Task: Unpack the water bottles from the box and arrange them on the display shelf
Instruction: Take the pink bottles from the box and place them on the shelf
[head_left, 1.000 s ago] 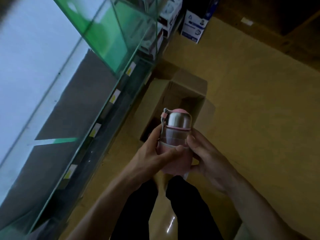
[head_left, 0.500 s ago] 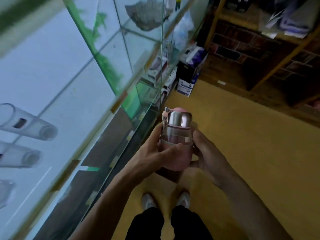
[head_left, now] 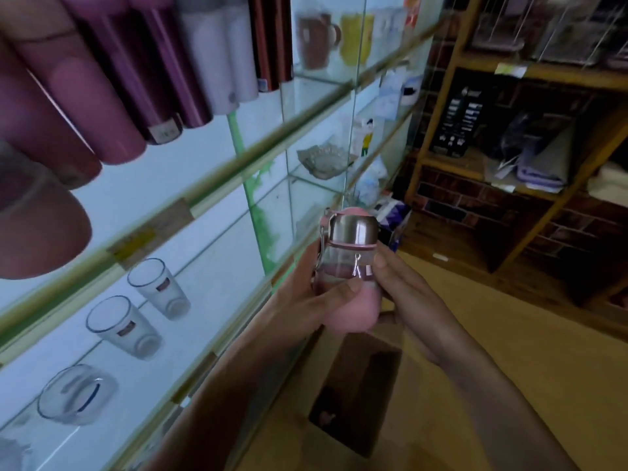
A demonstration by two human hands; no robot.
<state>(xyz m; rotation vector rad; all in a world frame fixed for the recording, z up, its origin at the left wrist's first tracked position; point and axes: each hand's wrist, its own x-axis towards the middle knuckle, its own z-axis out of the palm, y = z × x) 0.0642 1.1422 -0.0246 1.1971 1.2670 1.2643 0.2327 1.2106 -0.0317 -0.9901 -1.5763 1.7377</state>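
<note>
**Spotter:** Where's the bottle?

**Operator:** I've got the water bottle [head_left: 350,266] up in the air in front of me. It's upright, with the steel cap on top and the pink base below. It sits just beside the front rail of the display shelf [head_left: 217,193], touching no shelf, and above the open box [head_left: 380,379] on the floor.

**Spotter:** And your grip?

**Operator:** My left hand [head_left: 302,294] is wrapped round the clear middle, thumb across the front. My right hand [head_left: 404,300] has its fingers [head_left: 384,260] clamped on the other side, just under the cap.

**Spotter:** What's on the shelf?

**Operator:** There's a row of clear glasses [head_left: 159,287] on the level beside my left forearm. The level above it has tall metal tumblers [head_left: 146,79] in purple, pink and white.

**Spotter:** Anything in the box?

**Operator:** I see a small pinkish shape at the bottom, too dim to make out.
</note>
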